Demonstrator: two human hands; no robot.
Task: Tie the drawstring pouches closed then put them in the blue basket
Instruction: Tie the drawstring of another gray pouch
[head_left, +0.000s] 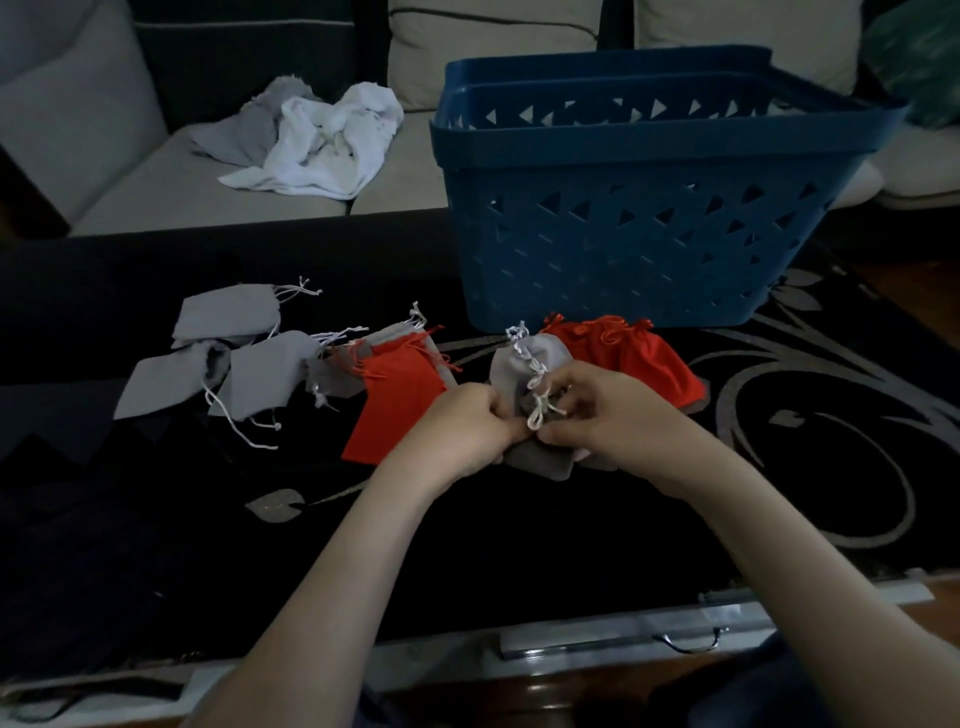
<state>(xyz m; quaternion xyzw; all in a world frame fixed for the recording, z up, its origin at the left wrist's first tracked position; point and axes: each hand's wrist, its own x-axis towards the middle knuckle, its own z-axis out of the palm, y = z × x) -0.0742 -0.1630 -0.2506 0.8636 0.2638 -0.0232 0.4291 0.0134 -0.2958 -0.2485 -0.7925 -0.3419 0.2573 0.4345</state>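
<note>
I am gripping the grey pouch (515, 364) at its neck with my left hand (467, 423), fingers curled round the fabric. My right hand (597, 410) is pinching its white drawstring (535, 397), which is looping between my two hands. I judge the knot on this one is still being formed. The pouch is sitting at the middle of the table (519, 545), directly at twelve o'clock from me.

The blue basket (649, 218) is standing at one o'clock, and I cannot tell whether anything is lying inside it. Two red pouches (628, 353) with gathered tops are waiting just in front of it, seemingly cinched but not yet dropped in. A flat red pouch (395, 405) is lying at eleven o'clock beside my left hand, looking untied. Several grey pouches (228, 317) are sprawling at ten o'clock with loose cords. So most of the job is, by my reckoning, still waiting.
</note>
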